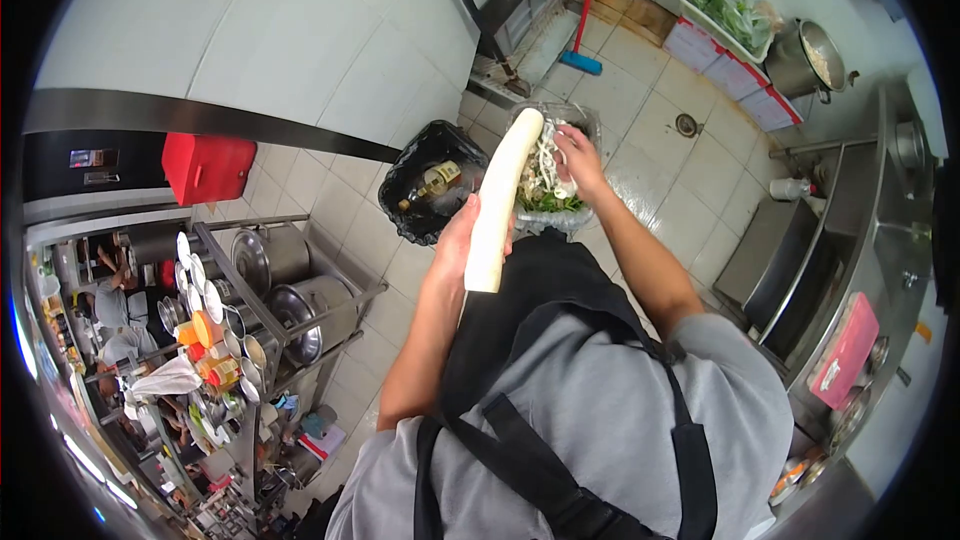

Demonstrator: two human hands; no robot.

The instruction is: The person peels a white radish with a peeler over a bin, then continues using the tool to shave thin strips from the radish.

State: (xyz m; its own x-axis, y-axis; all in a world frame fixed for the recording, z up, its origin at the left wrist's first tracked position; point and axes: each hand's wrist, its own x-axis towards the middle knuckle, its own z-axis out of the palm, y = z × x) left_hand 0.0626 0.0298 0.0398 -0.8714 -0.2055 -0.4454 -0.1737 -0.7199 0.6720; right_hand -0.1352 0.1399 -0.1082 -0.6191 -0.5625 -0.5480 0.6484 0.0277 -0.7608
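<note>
A long, pale, peeled root vegetable (503, 202) slants upright in front of the body, cut flat at its lower end. My left hand (462, 237) is wrapped round its lower half. To the right of its upper part, my right hand (578, 162) is over a clear-lined bin (590, 122) that holds pale peelings and green leaves. Its fingers are partly curled near the peelings, and whether they hold anything is too small to tell. Left of the vegetable stands a black-bagged bin (405, 162) with a bottle (440, 178) inside.
A red box (207, 168) and a steel rack (345, 315) with pots and plates are at the left. Greens in a white crate (735, 40) and a large pot (790, 65) stand upper right. A sink counter with a pink board (845, 350) is right. People appear far left.
</note>
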